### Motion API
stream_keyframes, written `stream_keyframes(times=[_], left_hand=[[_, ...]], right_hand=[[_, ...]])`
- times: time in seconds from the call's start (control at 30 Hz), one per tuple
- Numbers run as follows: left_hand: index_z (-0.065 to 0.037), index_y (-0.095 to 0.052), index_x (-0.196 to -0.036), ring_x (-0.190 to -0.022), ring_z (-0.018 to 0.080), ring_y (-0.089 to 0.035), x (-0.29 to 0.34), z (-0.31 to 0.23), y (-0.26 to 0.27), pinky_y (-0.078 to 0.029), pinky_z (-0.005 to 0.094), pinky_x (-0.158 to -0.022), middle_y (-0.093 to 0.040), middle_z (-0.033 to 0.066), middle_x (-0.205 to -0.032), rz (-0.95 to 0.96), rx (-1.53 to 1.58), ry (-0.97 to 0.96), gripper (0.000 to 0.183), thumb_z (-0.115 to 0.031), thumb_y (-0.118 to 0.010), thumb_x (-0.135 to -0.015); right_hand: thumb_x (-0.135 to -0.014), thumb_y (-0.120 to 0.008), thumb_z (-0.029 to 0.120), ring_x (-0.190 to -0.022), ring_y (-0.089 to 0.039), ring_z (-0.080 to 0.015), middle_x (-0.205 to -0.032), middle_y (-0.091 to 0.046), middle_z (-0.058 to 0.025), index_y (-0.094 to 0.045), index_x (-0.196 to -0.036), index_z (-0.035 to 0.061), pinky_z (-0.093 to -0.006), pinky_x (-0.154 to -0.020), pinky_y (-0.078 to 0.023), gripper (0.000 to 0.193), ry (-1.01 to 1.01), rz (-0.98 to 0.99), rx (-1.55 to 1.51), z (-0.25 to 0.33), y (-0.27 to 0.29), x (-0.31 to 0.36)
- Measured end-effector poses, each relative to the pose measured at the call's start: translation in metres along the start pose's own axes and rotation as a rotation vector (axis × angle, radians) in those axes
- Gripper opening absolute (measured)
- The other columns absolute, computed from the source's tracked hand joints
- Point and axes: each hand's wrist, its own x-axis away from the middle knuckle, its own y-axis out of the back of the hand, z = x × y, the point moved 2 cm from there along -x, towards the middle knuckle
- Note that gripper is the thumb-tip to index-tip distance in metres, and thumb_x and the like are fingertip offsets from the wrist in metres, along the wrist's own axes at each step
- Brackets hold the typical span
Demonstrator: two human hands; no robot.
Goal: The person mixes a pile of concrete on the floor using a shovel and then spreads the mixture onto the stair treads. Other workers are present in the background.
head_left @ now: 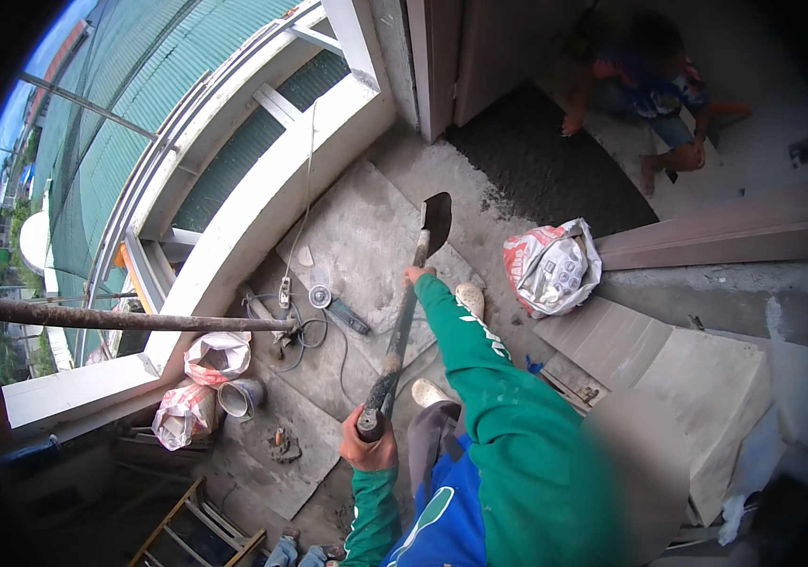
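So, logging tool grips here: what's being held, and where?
A shovel: left hand grips the handle's end, right hand the shaft near the blade.

Single view, head-mounted fisheye, looking steeply down from above the person's own shoulders. Green sleeves enter from the lower edge; the left hand [368, 444] sits close under the lens, the right hand [415, 275] farther out along the shovel [402, 321]. View faces forward over the concrete floor [366, 227] toward a doorway (top centre), where another person [649, 85] crouches, well apart. Straight edges bow near the rim: the curved balcony parapet [262, 208] runs along the left. Corners are black.
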Motion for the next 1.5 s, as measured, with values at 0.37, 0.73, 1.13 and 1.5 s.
stream_keyframes(times=[0.37,0.73,1.13,1.5], left_hand=[[-0.001,-0.062,-0.102,-0.066,0.0305,-0.065,-0.061,-0.069,-0.146,-0.051,0.0351,-0.060,-0.063,0.0141,-0.077,0.301,0.124,-0.405,0.038,-0.002,-0.073,-0.066],[-0.001,-0.060,-0.105,-0.061,0.0216,-0.054,-0.085,-0.093,-0.212,-0.044,0.0338,-0.051,-0.050,0.0054,-0.068,0.721,0.059,-0.745,0.041,-0.006,-0.072,-0.066],[-0.003,-0.063,-0.096,-0.052,0.0220,-0.054,-0.223,-0.178,-0.213,-0.042,0.0336,-0.046,-0.050,0.0064,-0.062,0.621,-0.033,-0.849,0.026,0.000,-0.069,-0.070],[-0.009,-0.064,-0.101,-0.077,0.0332,-0.067,-0.422,-0.231,-0.247,-0.053,0.0381,-0.067,-0.068,0.0141,-0.085,0.518,-0.125,-0.575,0.030,-0.007,-0.070,-0.071]], right_hand=[[-0.073,-0.069,0.012,-0.052,-0.062,-0.0249,-0.069,-0.062,-0.0185,-0.047,-0.102,-0.0123,-0.0374,-0.048,-0.051,0.043,0.130,-0.155,0.004,0.141,0.138,-0.084],[-0.068,-0.067,0.025,-0.112,-0.057,-0.0354,-0.126,-0.054,-0.0245,-0.044,-0.133,0.0005,-0.0373,-0.098,-0.046,0.073,-0.019,-0.192,0.175,0.122,0.179,-0.112],[-0.069,-0.066,0.028,-0.105,-0.062,-0.0357,-0.119,-0.058,-0.0253,-0.043,-0.133,0.0012,-0.0371,-0.095,-0.048,0.073,-0.075,-0.151,0.007,0.222,0.138,-0.107],[-0.079,-0.068,0.039,-0.076,-0.067,-0.0279,-0.082,-0.070,-0.0118,-0.063,-0.111,0.0046,-0.0389,-0.074,-0.053,0.047,0.592,-0.146,0.325,0.346,0.223,-0.041]])
